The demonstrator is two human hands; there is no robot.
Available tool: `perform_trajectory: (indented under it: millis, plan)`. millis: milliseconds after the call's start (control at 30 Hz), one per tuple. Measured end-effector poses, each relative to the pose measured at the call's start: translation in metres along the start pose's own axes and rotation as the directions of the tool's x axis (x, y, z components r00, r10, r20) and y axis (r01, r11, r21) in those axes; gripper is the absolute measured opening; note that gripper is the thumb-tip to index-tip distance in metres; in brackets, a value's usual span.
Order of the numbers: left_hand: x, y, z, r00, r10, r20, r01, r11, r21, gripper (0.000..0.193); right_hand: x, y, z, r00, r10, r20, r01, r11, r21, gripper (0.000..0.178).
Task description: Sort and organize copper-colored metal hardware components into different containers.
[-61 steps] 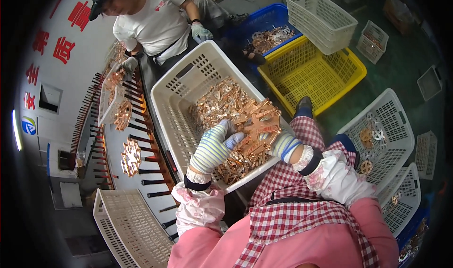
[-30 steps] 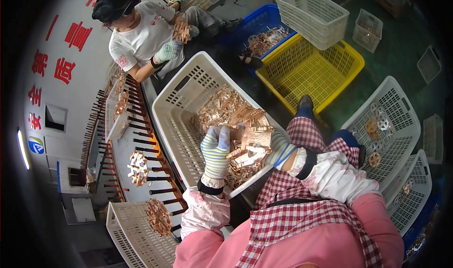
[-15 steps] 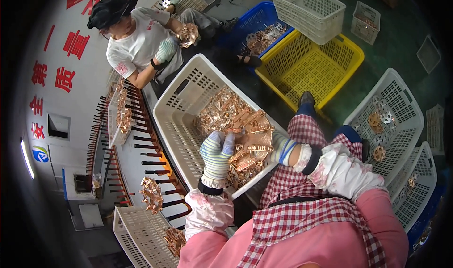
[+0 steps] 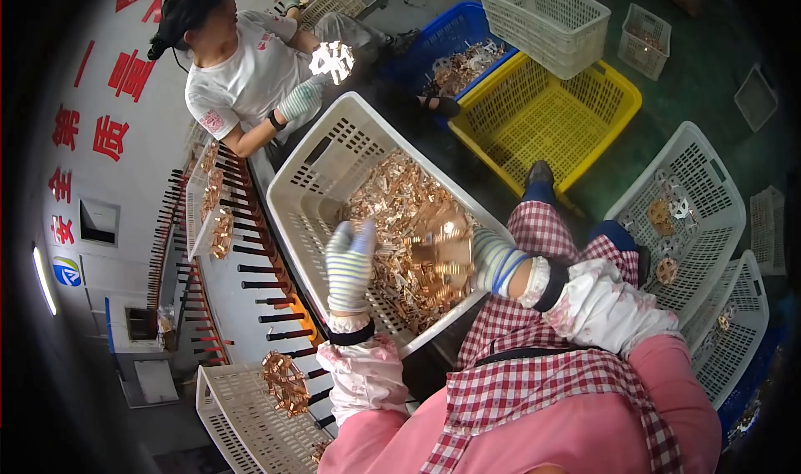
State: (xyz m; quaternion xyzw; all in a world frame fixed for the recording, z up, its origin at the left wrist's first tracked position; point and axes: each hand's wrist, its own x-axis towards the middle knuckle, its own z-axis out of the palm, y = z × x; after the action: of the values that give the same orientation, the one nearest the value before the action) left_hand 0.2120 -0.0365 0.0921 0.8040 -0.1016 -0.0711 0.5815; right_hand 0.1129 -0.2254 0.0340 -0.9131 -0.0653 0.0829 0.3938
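In gloves striped pale with blue and green, both my hands are over a white slotted basket [image 4: 310, 189] holding a heap of small copper-coloured metal pieces [image 4: 396, 186]. My left hand [image 4: 349, 265] is raised near the basket's left wall, fingers stretched out, nothing in it. At the basket's right side, my right hand [image 4: 494, 261] grips a copper-coloured cluster of metal parts [image 4: 446, 253], which is smeared by motion. The ends of my right fingers are partly hidden behind it.
A conveyor with black-handled rods [image 4: 275, 299] runs along the left, a copper-coloured cluster [image 4: 285, 384] hanging beside it. A co-worker [image 4: 250, 69] sits far left holding a shiny cluster. Yellow [image 4: 546, 123] and blue crates [image 4: 467, 23] stand ahead; white baskets [image 4: 701, 173] sit right.
My left hand has moved off the cluster, leftward, and its fingers have straightened. The cluster in my right hand has turned and blurred. The hanging cluster has shifted nearer along the conveyor.
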Motion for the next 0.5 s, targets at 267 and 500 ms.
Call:
perform_trajectory:
  millis: [267,500]
  plan:
    - [-0.014,0.006,0.022,0.927,0.088,0.364,-0.127,0.988,0.085,0.03,0.019,0.031,0.03,0.991,-0.124,-0.048,0.097,0.434,0.895,0.026]
    - [-0.017,-0.007,0.029,0.893,0.368,0.26,-0.449,0.771,0.451,0.016,0.023,0.059,0.08,0.967,0.249,-0.052,0.04,0.055,0.998,0.032]
